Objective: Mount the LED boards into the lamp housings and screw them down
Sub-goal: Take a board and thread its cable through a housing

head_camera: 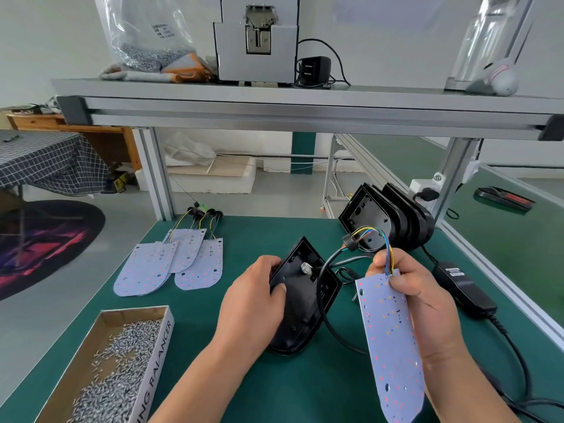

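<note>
Screws (122,355) fill the box (160,352) at the left, near spare boards (143,270) on the green surface (274,392). The left hand (253,300) grips the black housing (305,306), tilted up. The right hand (433,303) pinches the LED board (390,346) at its wire end — best to tuck the wires (385,244) in first, then lay the board flat.
</note>
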A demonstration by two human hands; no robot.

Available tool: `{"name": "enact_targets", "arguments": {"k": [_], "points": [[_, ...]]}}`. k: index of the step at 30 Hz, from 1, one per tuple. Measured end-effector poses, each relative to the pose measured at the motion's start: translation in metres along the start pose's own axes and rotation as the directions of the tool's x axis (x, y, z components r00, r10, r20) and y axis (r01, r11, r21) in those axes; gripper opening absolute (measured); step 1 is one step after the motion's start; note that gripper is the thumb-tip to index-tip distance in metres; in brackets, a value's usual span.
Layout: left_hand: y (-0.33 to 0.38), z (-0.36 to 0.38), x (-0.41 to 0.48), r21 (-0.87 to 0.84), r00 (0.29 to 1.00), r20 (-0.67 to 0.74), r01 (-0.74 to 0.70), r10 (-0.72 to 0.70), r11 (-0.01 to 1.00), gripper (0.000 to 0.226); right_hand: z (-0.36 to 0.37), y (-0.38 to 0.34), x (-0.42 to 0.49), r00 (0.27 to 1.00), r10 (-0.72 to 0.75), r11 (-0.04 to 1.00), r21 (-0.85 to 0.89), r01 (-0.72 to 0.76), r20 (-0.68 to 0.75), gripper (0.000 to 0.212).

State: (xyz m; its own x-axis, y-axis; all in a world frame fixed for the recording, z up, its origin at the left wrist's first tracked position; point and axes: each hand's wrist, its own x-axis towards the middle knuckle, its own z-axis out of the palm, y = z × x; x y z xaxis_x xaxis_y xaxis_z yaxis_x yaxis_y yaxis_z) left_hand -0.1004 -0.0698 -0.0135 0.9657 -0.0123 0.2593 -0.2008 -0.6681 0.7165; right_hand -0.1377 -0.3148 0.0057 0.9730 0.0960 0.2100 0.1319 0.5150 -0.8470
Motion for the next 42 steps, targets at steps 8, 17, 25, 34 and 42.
{"name": "enact_targets", "arguments": {"k": [8,17,25,34,42], "points": [[-0.001,-0.008,0.001,-0.116,0.994,-0.070,0.078,-0.087,0.990,0.043,-0.018,-0.008,0.006,0.962,-0.014,0.984,-0.172,-0.034,-0.271,0.035],[-0.002,-0.007,-0.001,-0.085,0.991,-0.130,-0.014,0.003,0.996,0.042,-0.011,-0.004,0.006,0.975,-0.002,0.987,-0.154,-0.033,-0.220,0.036],[0.007,-0.008,-0.007,-0.214,0.998,-0.030,-0.061,0.056,0.975,0.049,-0.010,0.006,0.011,0.981,-0.002,0.979,-0.201,-0.038,-0.195,0.035],[0.011,-0.003,-0.007,-0.583,0.989,0.104,0.147,-0.106,0.799,0.030,0.008,0.021,0.013,0.961,0.261,0.939,-0.208,-0.275,-0.093,0.037],[0.017,0.009,-0.013,-0.707,0.983,0.114,0.181,-0.143,0.683,0.030,0.010,0.018,0.012,0.956,0.288,0.925,-0.241,-0.295,-0.062,0.011]]}}
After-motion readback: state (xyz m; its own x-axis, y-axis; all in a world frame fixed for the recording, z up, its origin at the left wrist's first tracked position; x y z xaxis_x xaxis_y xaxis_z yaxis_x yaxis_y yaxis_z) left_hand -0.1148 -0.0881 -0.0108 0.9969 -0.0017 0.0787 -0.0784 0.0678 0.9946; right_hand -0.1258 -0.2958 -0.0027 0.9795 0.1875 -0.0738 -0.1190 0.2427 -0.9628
